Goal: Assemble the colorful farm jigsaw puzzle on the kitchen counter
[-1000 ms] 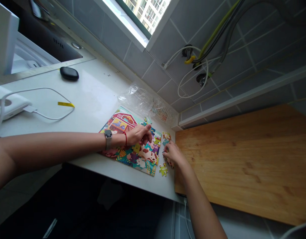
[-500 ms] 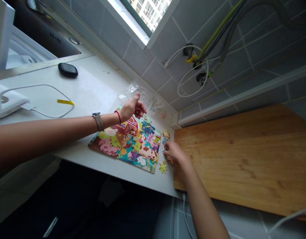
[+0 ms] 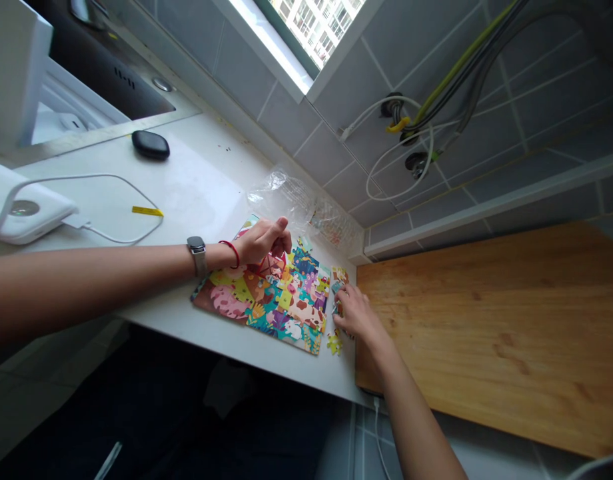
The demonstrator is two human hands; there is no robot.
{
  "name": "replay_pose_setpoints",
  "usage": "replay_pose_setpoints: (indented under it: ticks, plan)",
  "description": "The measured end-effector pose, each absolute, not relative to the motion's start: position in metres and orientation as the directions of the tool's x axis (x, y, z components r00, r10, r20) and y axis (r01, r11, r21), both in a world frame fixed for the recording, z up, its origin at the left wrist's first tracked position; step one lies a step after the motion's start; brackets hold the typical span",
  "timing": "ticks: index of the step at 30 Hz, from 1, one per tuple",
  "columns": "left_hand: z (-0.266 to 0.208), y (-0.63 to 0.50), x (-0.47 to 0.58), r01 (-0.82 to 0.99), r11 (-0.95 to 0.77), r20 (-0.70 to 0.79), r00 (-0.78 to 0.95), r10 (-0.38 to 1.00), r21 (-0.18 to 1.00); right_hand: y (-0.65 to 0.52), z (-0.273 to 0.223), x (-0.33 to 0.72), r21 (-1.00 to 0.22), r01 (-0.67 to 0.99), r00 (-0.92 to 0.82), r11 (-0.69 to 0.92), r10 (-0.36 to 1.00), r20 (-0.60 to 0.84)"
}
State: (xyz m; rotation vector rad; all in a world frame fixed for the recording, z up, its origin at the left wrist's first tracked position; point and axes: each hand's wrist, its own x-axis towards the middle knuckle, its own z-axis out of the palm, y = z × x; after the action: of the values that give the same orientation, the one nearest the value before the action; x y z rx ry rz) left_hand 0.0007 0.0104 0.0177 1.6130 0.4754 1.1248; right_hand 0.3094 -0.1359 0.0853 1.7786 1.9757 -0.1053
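A colourful farm-animal jigsaw puzzle lies on the white counter, many of its pieces fitted together. Over its upper part hovers my left hand, with the fingers curled in and the thumb against them. Nothing shows in that hand. At the puzzle's right side, my right hand reaches down onto a small group of loose puzzle pieces, its fingers bent and apart. The hand partly covers these pieces. One yellow-green puzzle piece lies just below it, and an orange-brown puzzle piece shows above.
Crinkled clear plastic packaging lies behind the puzzle by the tiled wall. A wooden board borders the right side. To the left are a black oval case, a white device with a cable, and a sink.
My left hand has lowered towards the puzzle and its fingers have curled in more. My right hand stays at the loose pieces, its fingers shifting slightly. The whole view has moved a little.
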Motion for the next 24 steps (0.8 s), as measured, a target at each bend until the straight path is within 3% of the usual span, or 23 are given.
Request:
replay_pose_setpoints:
  ticks: [7, 13, 19, 24]
  plan:
    - [0.013, 0.013, 0.003, -0.224, -0.336, 0.404, 0.484, 0.776, 0.915, -0.150, 0.074, 0.316, 0.182, 0.965, -0.142, 0.187, 0.961, -0.236]
    - [0.013, 0.013, 0.002, -0.205, -0.334, 0.392, 0.504, 0.769, 0.920, -0.156, 0.066, 0.327, -0.001, 0.967, -0.256, 0.256, 0.967, 0.001]
    - [0.013, 0.015, 0.002, -0.189, -0.325, 0.376, 0.509, 0.774, 0.926, -0.164, 0.073, 0.328, -0.276, 0.958, -0.062, 0.080, 0.995, 0.076]
    - [0.014, 0.017, 0.001, -0.161, -0.354, 0.384, 0.520, 0.763, 0.921, -0.171, 0.084, 0.313, -0.636, 0.765, 0.141, -0.101, 0.990, 0.012]
